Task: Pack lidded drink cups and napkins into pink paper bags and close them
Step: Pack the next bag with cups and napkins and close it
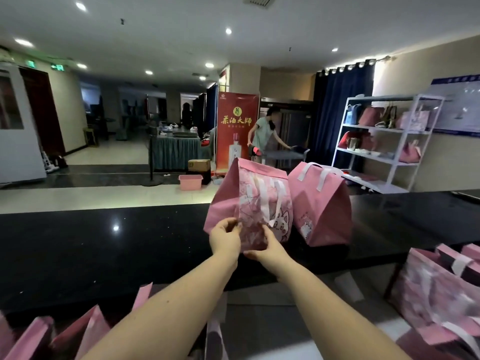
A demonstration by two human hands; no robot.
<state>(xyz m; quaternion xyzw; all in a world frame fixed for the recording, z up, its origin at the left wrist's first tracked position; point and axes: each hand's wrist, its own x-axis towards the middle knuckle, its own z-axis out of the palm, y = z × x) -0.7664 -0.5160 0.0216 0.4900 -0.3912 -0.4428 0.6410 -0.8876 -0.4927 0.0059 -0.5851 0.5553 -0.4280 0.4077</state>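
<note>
Pink paper bag with white handles [255, 196]: top folded, upright over black glossy table [104, 245] (surface contact unclear). Left hand [224, 239] fingers pinch lower corner; right hand [268, 249] fingers grasp base. Second pink paper bag [322, 206] just beside.

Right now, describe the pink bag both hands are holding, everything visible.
The pink bag looks like matte paper, printed with pale blossoms and a cartoon animal, with white strap handles lying flat on its front. Its top is folded shut. It is upright, slightly tilted, at the black counter, beside a second pink bag; whether they touch is unclear. The left hand pinches its lower left edge; the right hand holds its bottom corner.
</note>
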